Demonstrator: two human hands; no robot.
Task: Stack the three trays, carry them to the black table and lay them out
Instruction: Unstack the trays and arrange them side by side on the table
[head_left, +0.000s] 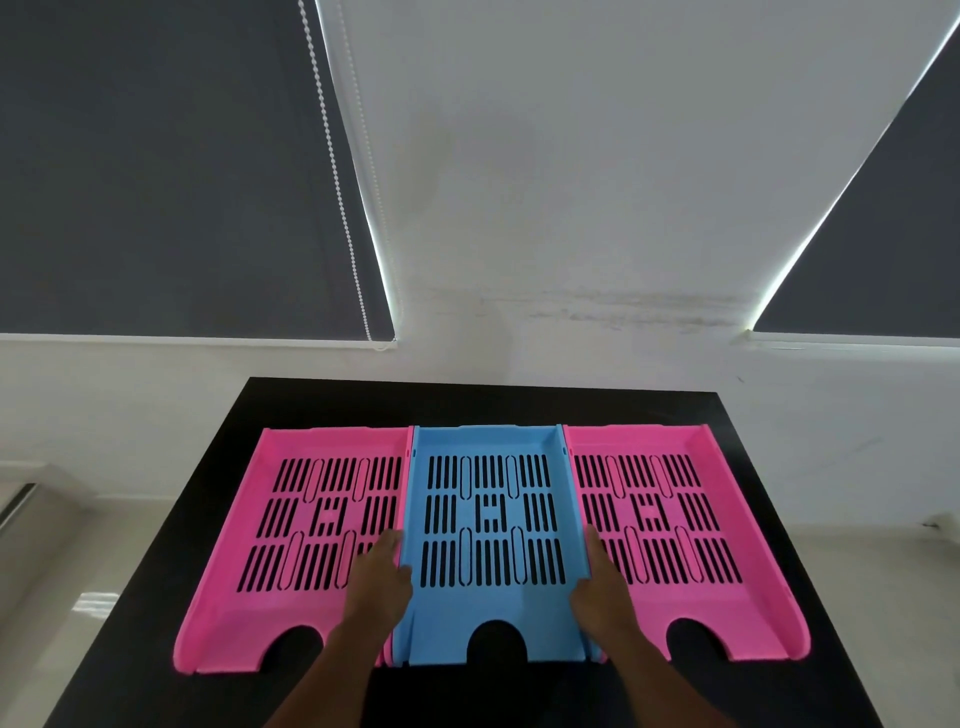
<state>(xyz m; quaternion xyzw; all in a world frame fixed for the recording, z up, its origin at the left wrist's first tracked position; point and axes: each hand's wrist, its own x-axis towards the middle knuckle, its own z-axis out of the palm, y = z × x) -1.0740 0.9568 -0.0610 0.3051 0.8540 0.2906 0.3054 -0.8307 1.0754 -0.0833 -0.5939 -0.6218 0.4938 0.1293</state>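
Note:
Three slotted plastic trays lie side by side on the black table (519, 402): a pink tray (249, 603) on the left, a blue tray (491, 447) in the middle, a second pink tray (748, 603) on the right. Their side walls touch. My left hand (382, 577) grips the blue tray's left wall, fingers reaching over the left pink tray. My right hand (602, 592) grips the blue tray's right wall. The blue tray rests flat between them.
A white wall rises behind the table, with dark roller blinds (156, 182) at left and right and a bead chain (337, 182) hanging. Pale floor (78, 571) shows beyond the table's left and right edges.

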